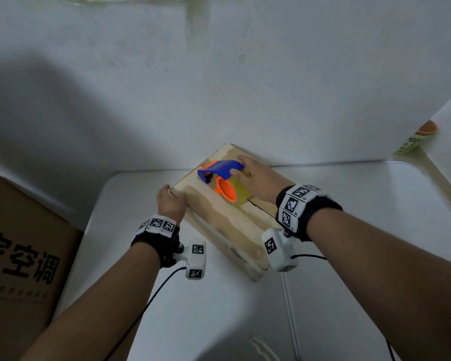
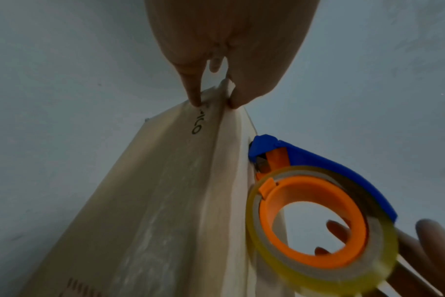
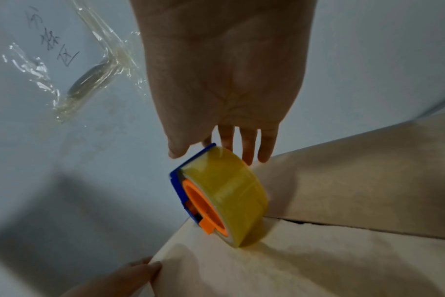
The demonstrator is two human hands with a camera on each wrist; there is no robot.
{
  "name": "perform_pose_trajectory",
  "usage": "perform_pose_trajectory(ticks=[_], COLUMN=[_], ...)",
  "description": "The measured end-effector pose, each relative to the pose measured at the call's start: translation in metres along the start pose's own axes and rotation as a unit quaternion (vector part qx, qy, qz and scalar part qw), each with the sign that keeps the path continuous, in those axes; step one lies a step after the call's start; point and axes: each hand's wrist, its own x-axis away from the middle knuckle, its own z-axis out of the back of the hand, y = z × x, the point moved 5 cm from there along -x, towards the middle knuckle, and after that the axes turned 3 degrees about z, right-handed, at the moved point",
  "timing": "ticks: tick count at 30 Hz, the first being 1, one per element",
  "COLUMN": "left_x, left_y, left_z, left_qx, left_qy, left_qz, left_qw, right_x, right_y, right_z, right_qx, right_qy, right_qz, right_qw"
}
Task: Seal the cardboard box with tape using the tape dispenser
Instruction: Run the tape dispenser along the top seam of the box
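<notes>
right hand grips the tape dispenser over the cardboard box seam near the table's far edge; left hand pinches a corner. weak bracing could skew the tape.

The head view looks steeply down from above and behind both hands onto the tabletop. Each wrist view sits close under its own palm, facing along the fingers toward the wall. All three share the tape dispenser on the cardboard box between the hands.
</notes>
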Motion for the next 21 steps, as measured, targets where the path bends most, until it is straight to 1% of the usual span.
perform_pose_trajectory(ticks=[2, 3, 5, 7, 8, 11, 14, 18, 19, 21], left_x=[0.006, 0.012, 0.029, 0.048, 0.058, 0.080, 0.093, 0.087, 0.083, 0.085], left_y=[-0.011, -0.014, -0.018, -0.021, -0.020, -0.019, -0.012, -0.003, -0.004, -0.004], left_z=[-0.005, -0.008, -0.018, -0.027, -0.029, -0.034, -0.035, -0.025, -0.024, -0.020], left_qx=[0.025, 0.049, 0.087, 0.091, 0.083, 0.057, 0.066, 0.061, 0.054, 0.007], left_qy=[-0.023, -0.039, -0.096, -0.147, -0.160, -0.193, -0.186, -0.126, -0.107, -0.079], left_qz=[0.042, 0.069, 0.124, 0.157, 0.163, 0.170, 0.152, 0.112, 0.092, 0.045], left_qw=[0.999, 0.996, 0.984, 0.972, 0.970, 0.965, 0.969, 0.984, 0.988, 0.996], right_x=[0.006, 0.009, 0.020, 0.034, 0.042, 0.057, 0.065, 0.075, 0.078, 0.084], right_y=[0.016, 0.028, 0.052, 0.077, 0.087, 0.111, 0.121, 0.116, 0.116, 0.116], right_z=[0.006, 0.009, 0.017, 0.021, 0.021, 0.015, 0.009, 0.006, 0.003, -0.006], right_qx=[-0.051, -0.053, -0.008, 0.046, 0.061, 0.055, 0.000, -0.018, -0.020, -0.022], right_qy=[0.043, 0.065, 0.088, 0.085, 0.074, 0.028, 0.024, 0.021, 0.013, -0.015], right_qz=[-0.037, -0.054, -0.105, -0.166, -0.196, -0.249, -0.260, -0.243, -0.240, -0.227], right_qw=[0.997, 0.995, 0.991, 0.981, 0.976, 0.967, 0.965, 0.970, 0.970, 0.973])
